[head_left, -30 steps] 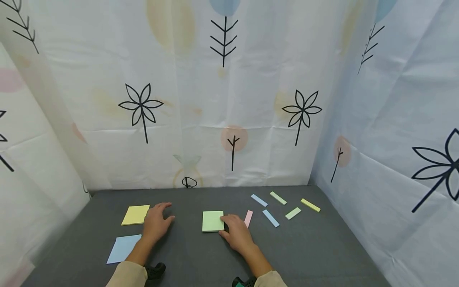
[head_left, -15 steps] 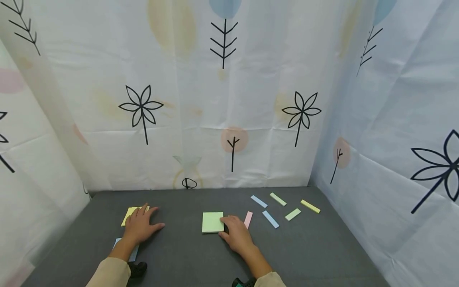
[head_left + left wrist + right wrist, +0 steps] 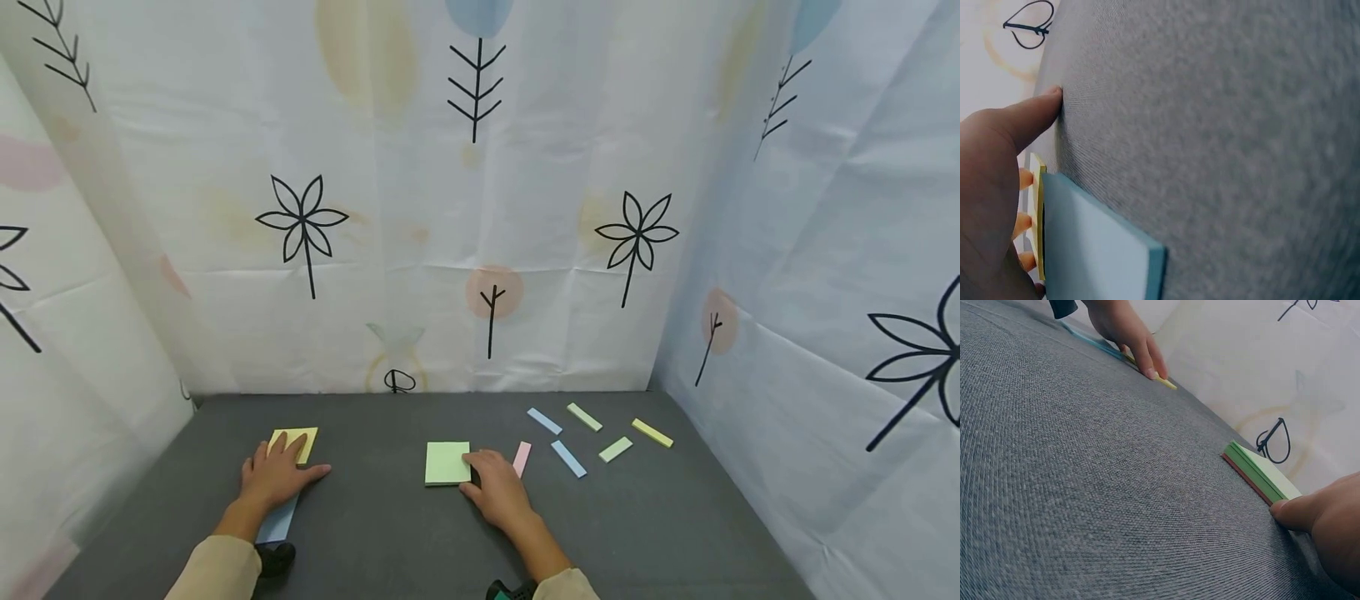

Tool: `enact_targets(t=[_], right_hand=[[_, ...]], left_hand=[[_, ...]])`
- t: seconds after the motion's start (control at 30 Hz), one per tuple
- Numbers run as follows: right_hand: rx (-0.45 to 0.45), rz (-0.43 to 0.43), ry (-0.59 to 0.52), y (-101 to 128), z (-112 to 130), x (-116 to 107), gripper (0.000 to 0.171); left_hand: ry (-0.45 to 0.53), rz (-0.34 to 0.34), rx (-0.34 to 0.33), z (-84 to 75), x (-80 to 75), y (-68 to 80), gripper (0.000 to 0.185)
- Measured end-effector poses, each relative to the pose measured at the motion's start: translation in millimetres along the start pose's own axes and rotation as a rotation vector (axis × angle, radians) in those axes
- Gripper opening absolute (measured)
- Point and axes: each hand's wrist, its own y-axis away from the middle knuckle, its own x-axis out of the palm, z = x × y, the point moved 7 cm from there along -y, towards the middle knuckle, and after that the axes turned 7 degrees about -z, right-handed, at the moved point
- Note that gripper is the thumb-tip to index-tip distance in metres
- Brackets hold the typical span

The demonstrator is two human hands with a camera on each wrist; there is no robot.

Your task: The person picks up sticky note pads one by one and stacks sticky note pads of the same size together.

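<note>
The green pad of sticky notes (image 3: 447, 463) lies flat near the middle of the grey surface (image 3: 390, 533). The right hand (image 3: 497, 492) rests on the surface just right of the green pad, fingers loosely bent, with a fingertip touching the pad's right edge; it grips nothing. A pink strip (image 3: 521, 459) lies just right of that hand, and blue, green and yellow strips are scattered further right of the green pad. Well to the left of the green pad, the left hand (image 3: 274, 477) lies flat and spread, its fingers pressing on the yellow pad (image 3: 303, 439) and its palm over the blue pad (image 3: 276, 522), which sits nearer the person than the yellow one.
</note>
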Motion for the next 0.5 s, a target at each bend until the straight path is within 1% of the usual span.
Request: enact_targets(t=[0.13,0.3,0.5], right_hand=[[0.007,-0.001,-0.006,0,0,0,0.043],[0.012,0.001,-0.007,0,0,0,0.043],[0.011,0.002,-0.004,0,0,0,0.043]], left_hand=[[-0.044,-0.029,0.046,-8.6,-3.7,0.4,0.092],[-0.089,-0.084,0.111,-21.1,-6.2,2.7,0.073],[-0.115,-0.142,0.198,-41.6,-7.4,5.5,0.05]])
